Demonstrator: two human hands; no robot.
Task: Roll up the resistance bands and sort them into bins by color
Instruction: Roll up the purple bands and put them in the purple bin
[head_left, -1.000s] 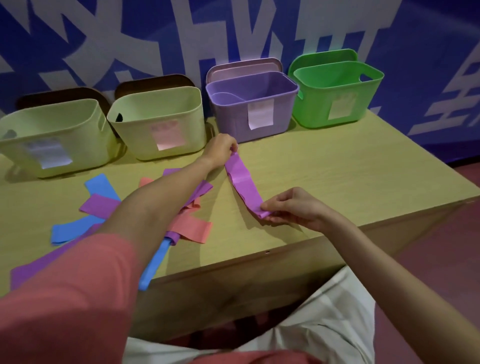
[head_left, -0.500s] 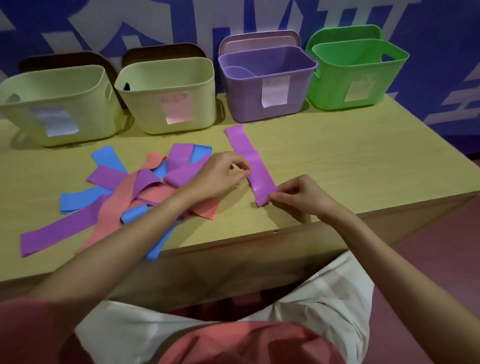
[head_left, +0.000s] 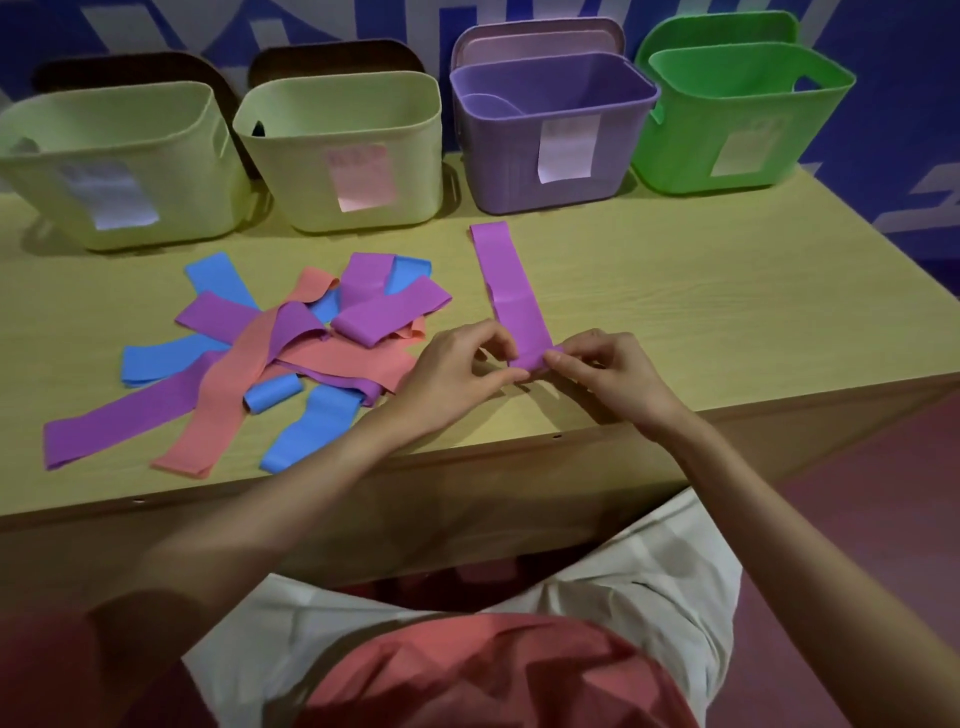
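Note:
A purple resistance band (head_left: 506, 283) lies flat on the table, running away from me toward the purple bin (head_left: 550, 135). Its near end is curled up between my hands. My left hand (head_left: 457, 366) pinches that end from the left and my right hand (head_left: 597, 371) pinches it from the right. A heap of loose bands (head_left: 311, 338) in purple, blue and salmon lies to the left, with one small blue roll (head_left: 272, 395) in it. Along the back stand two pale yellow-green bins (head_left: 114, 161) (head_left: 343, 150), the purple bin and a green bin (head_left: 737, 109).
The wooden table (head_left: 675, 291) has its front edge just below my hands. Each bin carries a paper label. Lids lean behind the bins against a blue wall with white lettering. My lap shows below the table.
The band was laid down flat on the table. My left hand came from its far end back to the near end, joining the right hand, and the near end has begun to curl.

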